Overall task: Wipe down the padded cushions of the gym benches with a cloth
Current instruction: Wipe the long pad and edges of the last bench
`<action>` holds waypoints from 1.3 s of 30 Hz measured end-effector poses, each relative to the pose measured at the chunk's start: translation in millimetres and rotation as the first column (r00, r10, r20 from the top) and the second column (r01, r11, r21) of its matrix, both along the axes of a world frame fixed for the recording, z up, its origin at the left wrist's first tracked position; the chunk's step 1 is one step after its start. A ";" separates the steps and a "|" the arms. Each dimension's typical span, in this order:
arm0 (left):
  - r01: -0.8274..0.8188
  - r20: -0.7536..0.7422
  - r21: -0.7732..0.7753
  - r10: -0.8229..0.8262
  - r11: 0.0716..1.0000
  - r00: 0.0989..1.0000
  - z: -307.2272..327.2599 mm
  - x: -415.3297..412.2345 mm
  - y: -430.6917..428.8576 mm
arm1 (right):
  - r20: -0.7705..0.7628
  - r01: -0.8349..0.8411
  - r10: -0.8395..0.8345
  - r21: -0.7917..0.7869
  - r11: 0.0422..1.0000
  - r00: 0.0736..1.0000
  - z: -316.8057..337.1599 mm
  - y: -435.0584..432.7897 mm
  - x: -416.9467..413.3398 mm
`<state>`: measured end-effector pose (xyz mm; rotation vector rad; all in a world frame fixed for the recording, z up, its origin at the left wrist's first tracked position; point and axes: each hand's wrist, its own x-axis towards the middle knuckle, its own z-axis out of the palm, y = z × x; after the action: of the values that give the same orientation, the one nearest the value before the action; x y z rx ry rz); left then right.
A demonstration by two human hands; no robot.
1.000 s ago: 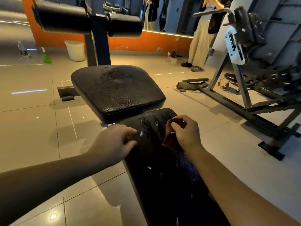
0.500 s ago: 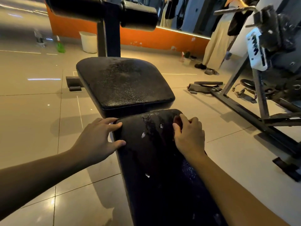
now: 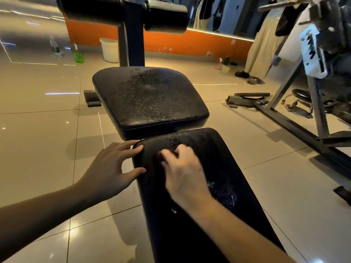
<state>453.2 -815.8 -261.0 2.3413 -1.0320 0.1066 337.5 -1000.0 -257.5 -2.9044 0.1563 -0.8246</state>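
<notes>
Tiled floor [image 3: 47, 149] all round. On the long cushion [image 3: 228, 168], the left hand [image 3: 108, 171] rests flat-fingered at the edge. The right hand [image 3: 184, 179] has its fingers curled, apparently bunching a dark cloth [image 3: 152, 165] mid-wipe. Next it likely needs strokes down the pad, then the seat cushion [image 3: 150, 97].

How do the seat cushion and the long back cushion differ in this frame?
The seat cushion is short, wide and untouched. The back cushion is long and narrow, with the left hand at its edge and the right hand on top. The seat cushion lies farther from the camera than the back cushion. Both are black, padded and speckled.
</notes>
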 end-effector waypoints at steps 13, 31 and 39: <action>0.163 0.116 0.022 -0.165 0.986 0.980 -1.1 24.4 4.2 | -0.070 -0.116 0.119 0.057 0.992 0.990 7.0 28.9 -9.2; 0.161 0.151 -0.034 -0.154 0.986 0.976 -7.8 24.4 4.4 | 0.011 0.138 -0.140 0.102 0.985 0.990 19.5 -63.5 11.8; 0.113 0.135 -0.033 -0.108 0.993 0.985 -10.0 18.5 3.1 | -0.089 -0.107 0.114 0.087 0.991 0.989 9.3 -8.5 -16.7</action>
<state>471.7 -812.7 -271.0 2.2597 -1.2108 0.2420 320.8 -1008.5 -248.2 -2.8463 0.0357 -0.6488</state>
